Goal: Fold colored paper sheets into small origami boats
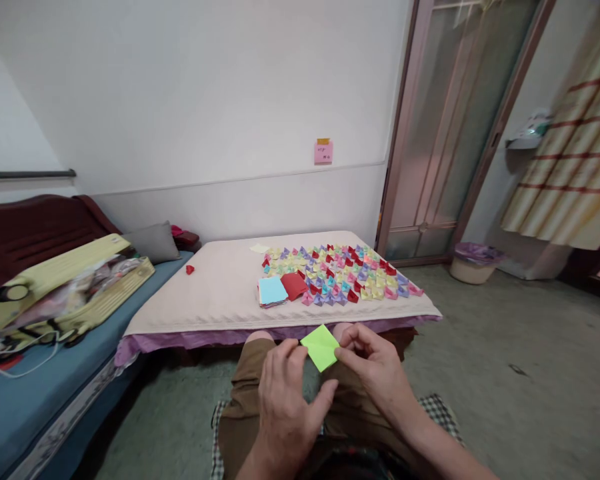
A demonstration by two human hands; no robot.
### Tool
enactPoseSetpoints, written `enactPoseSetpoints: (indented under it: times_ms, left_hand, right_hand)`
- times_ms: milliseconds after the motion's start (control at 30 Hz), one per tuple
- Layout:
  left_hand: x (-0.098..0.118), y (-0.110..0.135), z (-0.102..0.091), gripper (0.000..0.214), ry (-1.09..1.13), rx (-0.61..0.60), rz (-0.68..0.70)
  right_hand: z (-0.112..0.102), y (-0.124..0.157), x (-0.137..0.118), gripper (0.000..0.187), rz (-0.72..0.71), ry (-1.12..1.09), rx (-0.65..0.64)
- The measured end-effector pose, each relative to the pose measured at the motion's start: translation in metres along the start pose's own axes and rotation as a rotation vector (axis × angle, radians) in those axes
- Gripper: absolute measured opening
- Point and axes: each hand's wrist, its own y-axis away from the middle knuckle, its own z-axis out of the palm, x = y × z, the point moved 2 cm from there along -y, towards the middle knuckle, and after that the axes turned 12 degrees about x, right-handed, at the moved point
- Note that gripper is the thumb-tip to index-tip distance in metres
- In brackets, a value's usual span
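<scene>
A bright green square of paper [321, 347] is held over my lap between both hands. My left hand [286, 400] pinches its left corner with curled fingers. My right hand [375, 373] grips its right edge between thumb and fingers. Ahead, on a low table [220, 293] with a pale cloth, several small folded paper shapes [340, 273] in many colours lie in rows. A stack of paper squares [273, 291], blue on top, and a red sheet [294, 285] lie beside them.
One red folded piece [190, 269] lies alone at the table's left. A blue sofa [25, 400] at left carries a yellow open case [60, 287] and a grey pillow [153, 241]. A basket [475, 263] stands by the glass door [455, 127]. A pink note [323, 151] hangs on the wall.
</scene>
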Motion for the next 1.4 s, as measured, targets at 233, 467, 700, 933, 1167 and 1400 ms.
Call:
enactPoseSetpoints:
  times_ms: [233, 467, 700, 933, 1167, 1400]
  left_hand:
    - [-0.002, 0.015, 0.006, 0.022, -0.12, 0.023, 0.226]
    - [-0.019, 0.004, 0.015, 0.005, 0.496, 0.025, -0.893]
    - [-0.017, 0.017, 0.028, 0.013, 0.846, -0.045, -1.156]
    - [-0.019, 0.005, 0.019, 0.023, 0.846, -0.116, -1.156]
    - [-0.024, 0.006, 0.019, 0.015, 0.798, -0.128, -1.132]
    - [-0.025, 0.006, 0.014, 0.008, 0.812, -0.14, -0.986]
  right_hand:
    - [0.012, 0.01, -0.006, 0.019, 0.066, -0.063, -0.085]
    - [0.01, 0.012, 0.003, 0.021, 0.009, -0.057, 0.017]
    - [0.024, 0.013, 0.022, 0.024, 0.181, -0.135, -0.196]
    - [0.016, 0.009, 0.01, 0.019, 0.136, -0.08, -0.247]
    - [0.017, 0.011, 0.007, 0.012, 0.107, -0.046, -0.274]
    - [0.005, 0.014, 0.0, 0.013, -0.063, -0.035, -0.329]
